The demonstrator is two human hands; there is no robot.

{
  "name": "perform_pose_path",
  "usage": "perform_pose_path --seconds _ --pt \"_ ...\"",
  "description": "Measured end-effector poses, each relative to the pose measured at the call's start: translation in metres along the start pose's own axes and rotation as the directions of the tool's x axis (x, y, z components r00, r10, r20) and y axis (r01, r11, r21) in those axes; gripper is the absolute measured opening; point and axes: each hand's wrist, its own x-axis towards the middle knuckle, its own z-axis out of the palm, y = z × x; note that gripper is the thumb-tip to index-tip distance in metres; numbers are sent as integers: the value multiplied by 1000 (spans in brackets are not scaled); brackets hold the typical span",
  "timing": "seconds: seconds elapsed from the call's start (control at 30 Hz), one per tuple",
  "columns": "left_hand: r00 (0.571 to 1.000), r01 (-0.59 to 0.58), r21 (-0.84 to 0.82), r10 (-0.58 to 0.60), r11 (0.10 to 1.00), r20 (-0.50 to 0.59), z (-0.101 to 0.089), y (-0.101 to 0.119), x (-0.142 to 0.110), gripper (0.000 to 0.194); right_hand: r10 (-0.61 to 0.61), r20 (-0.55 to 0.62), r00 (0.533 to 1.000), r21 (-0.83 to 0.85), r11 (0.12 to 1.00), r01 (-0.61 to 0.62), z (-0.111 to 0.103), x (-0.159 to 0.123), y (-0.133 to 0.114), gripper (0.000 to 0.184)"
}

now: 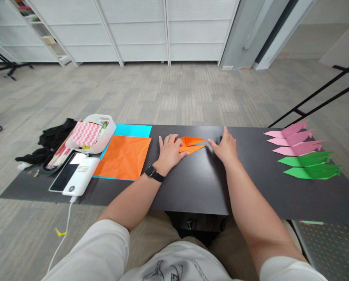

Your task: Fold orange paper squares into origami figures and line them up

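Your left hand [169, 151] lies spread over one end of the folded, pointed orange paper [192, 149], mid-table on the smooth dark-grey tabletop [192, 187]; your right hand [225, 146] spreads beside its tips — contact unclear. Beyond — grey striped carpet [168, 93], white panelled cabinets [136, 31].

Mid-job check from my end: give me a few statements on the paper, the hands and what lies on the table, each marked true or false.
1. The left hand is touching the folded orange paper. True.
2. The watch is on the right wrist. False: it is on the left wrist.
3. The flat orange sheet lies on top of a blue sheet. True.
4. There are more green folded pieces than pink ones. False: three are pink and two are green.
5. A white cable runs from the white power bank. True.
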Motion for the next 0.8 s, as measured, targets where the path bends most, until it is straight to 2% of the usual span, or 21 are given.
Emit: perform_pose_path --seconds 0.13,0.3,0.67,0.8 --pt "1000 -3 2 3 1000 -15 1 0 0 34 -78 87 993 -25 996 81 7 -13 -18 122" --pt "999 -7 -5 7 1000 -35 0 1 0 33 -70 145 987 -83 993 83 16 -21 -33 120" --pt "998 26 13 -26 1000 -60 1 -4 2 31 -7 197 980 -86 996 24 15 -16 -31 122" --pt "994 85 10 -84 996 -75 0 -3 3 46 -2 203 979 -90 996 21 16 -14 -28 122"
